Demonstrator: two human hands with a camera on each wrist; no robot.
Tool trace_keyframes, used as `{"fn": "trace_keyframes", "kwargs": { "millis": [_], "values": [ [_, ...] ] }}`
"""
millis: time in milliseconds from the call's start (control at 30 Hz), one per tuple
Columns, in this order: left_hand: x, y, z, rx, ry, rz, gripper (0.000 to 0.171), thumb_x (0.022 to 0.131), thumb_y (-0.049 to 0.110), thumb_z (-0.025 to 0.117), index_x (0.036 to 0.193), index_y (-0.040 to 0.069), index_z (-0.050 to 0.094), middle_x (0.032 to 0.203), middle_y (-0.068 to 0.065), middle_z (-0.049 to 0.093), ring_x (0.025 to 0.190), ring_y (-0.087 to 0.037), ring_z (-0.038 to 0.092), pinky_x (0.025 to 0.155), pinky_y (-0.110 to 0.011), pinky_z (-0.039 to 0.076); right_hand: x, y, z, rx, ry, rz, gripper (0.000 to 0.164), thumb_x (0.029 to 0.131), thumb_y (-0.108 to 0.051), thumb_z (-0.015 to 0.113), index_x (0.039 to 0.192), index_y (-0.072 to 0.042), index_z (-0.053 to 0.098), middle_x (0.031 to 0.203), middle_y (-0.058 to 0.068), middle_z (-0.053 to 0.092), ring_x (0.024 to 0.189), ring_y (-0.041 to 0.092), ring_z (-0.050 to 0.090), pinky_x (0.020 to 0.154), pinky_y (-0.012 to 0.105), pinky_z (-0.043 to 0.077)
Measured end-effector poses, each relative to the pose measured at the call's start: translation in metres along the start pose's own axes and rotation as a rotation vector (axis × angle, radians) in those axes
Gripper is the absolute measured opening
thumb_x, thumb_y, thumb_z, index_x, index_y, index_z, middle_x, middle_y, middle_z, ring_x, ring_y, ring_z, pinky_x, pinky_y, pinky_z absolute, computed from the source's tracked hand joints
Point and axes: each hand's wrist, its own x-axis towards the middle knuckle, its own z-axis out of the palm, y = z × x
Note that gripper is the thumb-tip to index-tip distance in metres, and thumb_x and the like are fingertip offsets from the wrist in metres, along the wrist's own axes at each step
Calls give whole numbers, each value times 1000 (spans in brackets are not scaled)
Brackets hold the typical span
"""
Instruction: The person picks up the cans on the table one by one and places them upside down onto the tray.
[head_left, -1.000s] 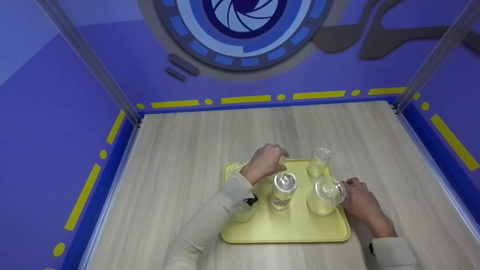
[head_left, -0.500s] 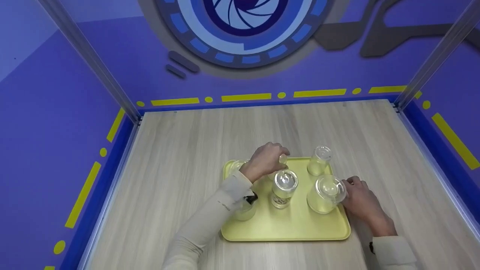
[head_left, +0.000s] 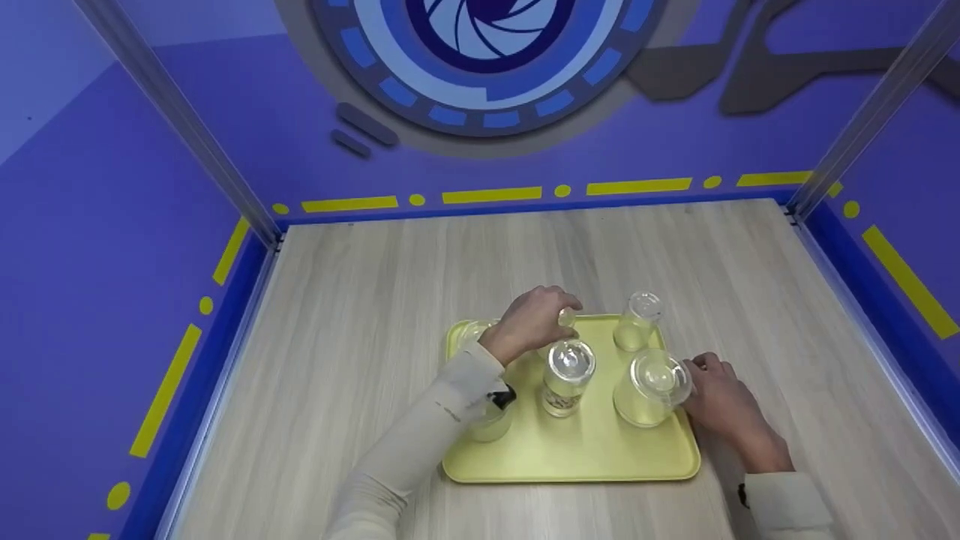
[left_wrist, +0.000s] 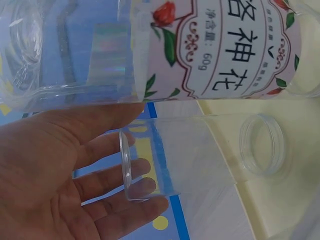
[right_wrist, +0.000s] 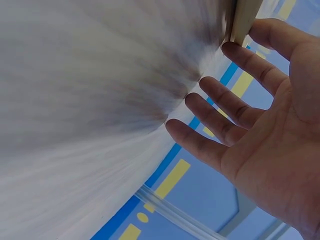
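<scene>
My left hand grips a clear jar near the yellow tray's far edge. In the left wrist view the fingers curve round the jar's flat base, and its threaded mouth faces down on the tray. Just nearer stands an upturned clear jar with a floral label. At the tray's right edge is my right hand. The right wrist view shows its thumb and index finger on either side of the tray rim, other fingertips on the tabletop. Beside that hand stands a wide clear jar.
A slim clear jar stands at the tray's far right corner. Two more clear containers are partly hidden by the left arm: a far-left jar and a near-left jar. Blue panels enclose the wooden table.
The head view has tilted slightly since a second ago. Both hands, the jars and the tray keep their places.
</scene>
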Motion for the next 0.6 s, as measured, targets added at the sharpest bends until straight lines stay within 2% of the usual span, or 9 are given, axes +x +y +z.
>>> {"fn": "trace_keyframes", "kwargs": {
  "millis": [267,600],
  "values": [
    [-2,-3,-6,-71,16,-41,51,99,36,77,143,13,68,141,-6,67,131,-25,61,108,-35,49,0,3,0,18,13,5,43,97,-22,72,131,3,67,124,32,56,111,53,55,81,70,50],
    [-37,-27,-24,-122,136,-147,54,102,42,71,147,13,64,149,-8,61,137,-29,56,110,-44,48,12,3,-15,139,-78,21,35,105,-19,64,125,9,65,123,35,58,116,56,56,94,71,47]
  ]
}}
